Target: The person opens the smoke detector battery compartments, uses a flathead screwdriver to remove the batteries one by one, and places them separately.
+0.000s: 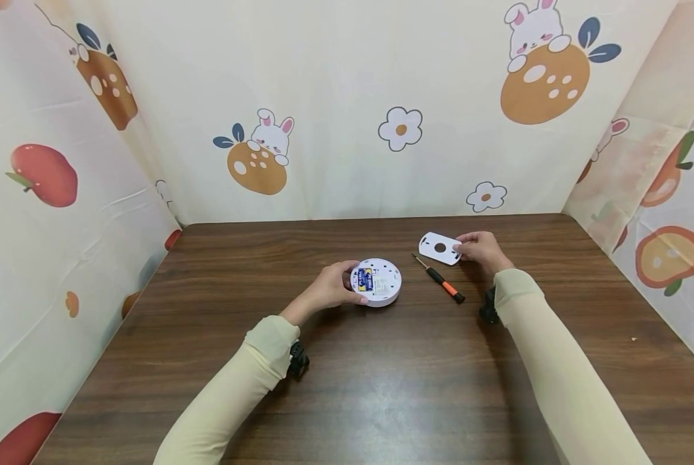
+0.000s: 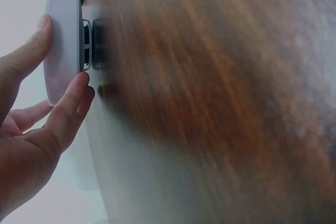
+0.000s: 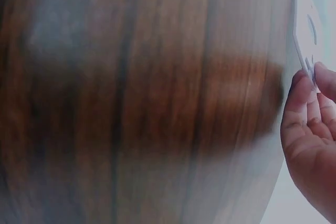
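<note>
White disc [image 1: 379, 284] is held mid-frame by left hand [image 1: 332, 287]. Plate [image 1: 431, 245] is pinched up-right of it, right hand [image 1: 483, 249].

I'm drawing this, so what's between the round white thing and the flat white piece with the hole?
In the head view, a screwdriver lies there, its thin shaft between the round thing and the flat piece.
</note>
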Demonstrator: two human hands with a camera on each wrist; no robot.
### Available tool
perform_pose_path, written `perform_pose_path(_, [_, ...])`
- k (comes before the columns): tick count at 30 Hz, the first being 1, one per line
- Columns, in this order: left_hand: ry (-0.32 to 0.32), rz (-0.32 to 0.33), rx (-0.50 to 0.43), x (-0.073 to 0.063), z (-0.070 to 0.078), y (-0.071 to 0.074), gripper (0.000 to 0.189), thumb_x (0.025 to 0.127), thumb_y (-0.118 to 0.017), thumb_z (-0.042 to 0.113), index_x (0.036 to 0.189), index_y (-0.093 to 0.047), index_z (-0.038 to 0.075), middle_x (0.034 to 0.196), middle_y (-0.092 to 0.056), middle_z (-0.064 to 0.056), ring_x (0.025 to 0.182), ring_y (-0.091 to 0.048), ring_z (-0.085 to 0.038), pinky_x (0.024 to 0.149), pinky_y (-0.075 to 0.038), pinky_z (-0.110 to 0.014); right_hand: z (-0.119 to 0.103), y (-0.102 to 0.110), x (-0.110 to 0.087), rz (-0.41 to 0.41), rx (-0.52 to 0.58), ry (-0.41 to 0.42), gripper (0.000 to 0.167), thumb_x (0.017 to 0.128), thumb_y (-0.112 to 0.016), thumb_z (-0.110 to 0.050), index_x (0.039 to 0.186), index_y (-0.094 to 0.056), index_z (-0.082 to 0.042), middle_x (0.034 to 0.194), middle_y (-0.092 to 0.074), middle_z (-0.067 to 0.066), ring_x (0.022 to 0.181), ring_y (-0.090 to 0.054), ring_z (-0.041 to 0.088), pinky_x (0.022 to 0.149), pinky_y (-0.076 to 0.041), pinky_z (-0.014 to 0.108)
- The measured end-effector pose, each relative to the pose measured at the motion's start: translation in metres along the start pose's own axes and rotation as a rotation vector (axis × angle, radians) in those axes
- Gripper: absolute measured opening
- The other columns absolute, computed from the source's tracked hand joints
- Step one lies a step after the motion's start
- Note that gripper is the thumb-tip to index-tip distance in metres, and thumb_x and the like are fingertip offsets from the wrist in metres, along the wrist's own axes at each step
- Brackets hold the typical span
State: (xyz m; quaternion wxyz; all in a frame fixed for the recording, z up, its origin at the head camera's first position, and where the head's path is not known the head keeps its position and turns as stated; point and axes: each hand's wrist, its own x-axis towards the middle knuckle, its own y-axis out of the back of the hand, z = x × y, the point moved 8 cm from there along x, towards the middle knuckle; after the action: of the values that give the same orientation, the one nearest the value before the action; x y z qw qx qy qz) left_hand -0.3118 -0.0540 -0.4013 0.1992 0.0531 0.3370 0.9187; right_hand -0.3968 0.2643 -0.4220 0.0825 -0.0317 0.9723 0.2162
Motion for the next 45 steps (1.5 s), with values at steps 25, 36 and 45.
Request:
perform_pose_path(25, [0.010,0.012,0.019,0.001,-0.002,-0.001,0.083,0.075,-0.092,0.014,0.144,-0.049,-0.006,0.127,-0.064,-0.018,0.101,-0.062,-0.024,0.089,-0.056,-0.032,-0.004,-0.006,-0.005,0.117,-0.170,-0.050,0.033,0.094,-0.068,-0.004,0.118,-0.063,0.018,0.108,-0.063,0.023,0.070,-0.052,0.007,0.060,-0.049,0.017])
perform_pose_path(36, [0.012,0.013,0.009,0.001,-0.004,-0.003,0.082,0.076,-0.091,0.015,0.144,-0.050,-0.005,0.128,-0.063,-0.018,0.103,-0.062,-0.025,0.090,-0.056,-0.033,-0.006,-0.006,-0.007,0.173,-0.237,-0.027,0.030,0.091,-0.071,-0.004,0.113,-0.067,0.016,0.092,-0.067,0.015,0.068,-0.052,0.009,0.058,-0.043,0.020])
perform_pose_path(45, [0.031,0.017,0.000,-0.002,-0.003,-0.002,0.083,0.078,-0.091,0.016,0.145,-0.048,-0.004,0.129,-0.062,-0.018,0.107,-0.061,-0.027,0.094,-0.056,-0.036,-0.009,-0.007,-0.008,0.155,-0.247,-0.019,0.033,0.093,-0.069,-0.009,0.114,-0.066,0.015,0.097,-0.064,0.018,0.080,-0.053,0.021,0.063,-0.044,0.024])
